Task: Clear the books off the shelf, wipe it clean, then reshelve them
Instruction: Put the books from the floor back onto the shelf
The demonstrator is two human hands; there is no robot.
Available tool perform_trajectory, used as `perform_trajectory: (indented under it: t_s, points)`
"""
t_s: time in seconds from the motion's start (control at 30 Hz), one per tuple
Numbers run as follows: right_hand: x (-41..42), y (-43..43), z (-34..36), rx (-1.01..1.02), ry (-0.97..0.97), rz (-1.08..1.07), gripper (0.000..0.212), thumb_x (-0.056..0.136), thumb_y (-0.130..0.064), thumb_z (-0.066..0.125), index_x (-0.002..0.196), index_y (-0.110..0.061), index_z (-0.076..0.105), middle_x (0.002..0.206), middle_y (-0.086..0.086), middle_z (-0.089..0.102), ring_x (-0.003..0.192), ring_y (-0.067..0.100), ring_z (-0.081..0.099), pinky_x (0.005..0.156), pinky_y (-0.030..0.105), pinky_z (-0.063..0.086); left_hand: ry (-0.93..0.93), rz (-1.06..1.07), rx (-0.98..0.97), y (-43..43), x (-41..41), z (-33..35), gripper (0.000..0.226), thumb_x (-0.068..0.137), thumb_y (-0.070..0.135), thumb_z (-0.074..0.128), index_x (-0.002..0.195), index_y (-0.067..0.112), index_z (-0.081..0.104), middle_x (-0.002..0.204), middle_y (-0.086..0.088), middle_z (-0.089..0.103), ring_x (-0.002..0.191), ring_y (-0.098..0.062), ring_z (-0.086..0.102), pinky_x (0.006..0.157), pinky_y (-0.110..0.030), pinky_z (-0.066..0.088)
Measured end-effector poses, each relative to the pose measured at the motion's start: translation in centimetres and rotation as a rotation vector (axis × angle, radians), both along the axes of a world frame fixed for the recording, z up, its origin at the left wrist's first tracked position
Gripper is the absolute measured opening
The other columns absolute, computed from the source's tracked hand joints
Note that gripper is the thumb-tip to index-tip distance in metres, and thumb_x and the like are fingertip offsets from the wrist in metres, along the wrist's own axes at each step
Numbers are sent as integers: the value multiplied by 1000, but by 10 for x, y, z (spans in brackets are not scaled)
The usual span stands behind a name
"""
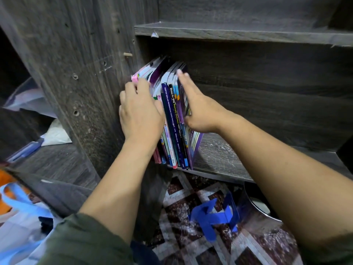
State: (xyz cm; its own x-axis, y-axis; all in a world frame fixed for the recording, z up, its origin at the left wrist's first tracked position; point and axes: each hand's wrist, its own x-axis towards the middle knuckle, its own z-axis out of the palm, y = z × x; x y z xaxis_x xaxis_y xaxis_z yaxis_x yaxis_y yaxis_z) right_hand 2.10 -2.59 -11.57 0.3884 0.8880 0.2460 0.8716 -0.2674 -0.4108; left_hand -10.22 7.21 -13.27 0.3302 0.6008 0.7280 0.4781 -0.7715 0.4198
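Head view: "Modul A+ SPM" books (169, 123), left hand (140, 111) curled round, right hand (196, 106) flat alongside.

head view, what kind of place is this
Probably a home, perhaps a study corner: a dark wood-grain bookshelf holding school workbooks, a patterned tile floor, and a plastic bag lying to the left.

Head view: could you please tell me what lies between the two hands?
The books standing on the shelf: the left hand grips their left side, the right hand presses flat on their right, as the head view shows.
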Motion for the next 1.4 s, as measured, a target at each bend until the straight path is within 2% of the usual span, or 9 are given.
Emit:
perform_trajectory:
  t_s: [0.07,0.17,0.27,0.47,0.6,0.8,0.97,1.17,1.4]
  points:
    - [4,-20,-11,-42,25,-67,111,84,-15,66,149,-38,-21,162,-4,-13,98,23,65,86,44,52,-81,-50,-49,-5,-5,3,18,90,15,55,104,6,51,96,-8,57,81,-25,50,68,-26,27]
    - [10,-59,-38,-208,68,-172,96,89,-18,59,153,-33,-11,163,-2,-7,135,25,42,109,42,37,-130,-50,-128,-12,-15,9,17,89,15,58,101,9,49,87,2,56,81,-30,57,69,-32,33]
    - [2,-101,-67,-396,70,-249,75,94,-21,50,155,-24,6,163,5,3,148,22,18,118,35,22,9,-8,-194,-25,-26,20,34,84,10,55,116,8,44,108,-12,57,99,-38,56,82,-40,37]
    - [-22,-145,-97,-452,-159,-340,67,91,-20,49,152,-26,21,159,2,22,135,28,40,104,40,39,452,85,-247,-49,-30,26,77,94,6,47,155,14,0,115,-28,56,105,-47,55,89,-51,43]
    - [2,-156,-119,-456,-163,-336,57,91,-23,52,146,-26,36,150,2,36,131,27,45,101,40,41,493,140,-149,-71,-56,59,67,86,9,56,147,9,28,110,-33,58,103,-52,55,88,-51,46]
    - [45,-182,-177,-533,-99,-458,58,99,-37,40,152,-22,20,157,9,21,140,32,27,112,43,26,660,65,26,-104,-80,96,36,76,22,62,109,9,57,95,-25,63,87,-46,59,71,-41,47]
    - [65,-173,-218,-492,-42,-520,67,100,-55,21,156,-22,0,163,5,-3,149,26,-3,119,44,2,722,-55,117,-123,-66,89,49,78,18,63,126,11,57,105,-24,66,97,-42,61,79,-40,49]
    - [74,-160,-226,-423,-48,-549,73,97,-62,13,156,-19,3,163,3,-1,149,23,-4,119,45,-1,621,-188,72,-119,-20,62,70,84,19,58,149,19,34,117,-20,64,109,-39,58,95,-42,48]
    - [82,-156,-231,-402,-66,-542,74,97,-62,13,156,-19,4,163,1,0,149,22,-4,121,43,-1,478,-175,146,-101,36,42,70,89,14,54,152,20,25,107,-22,62,97,-43,59,83,-48,49]
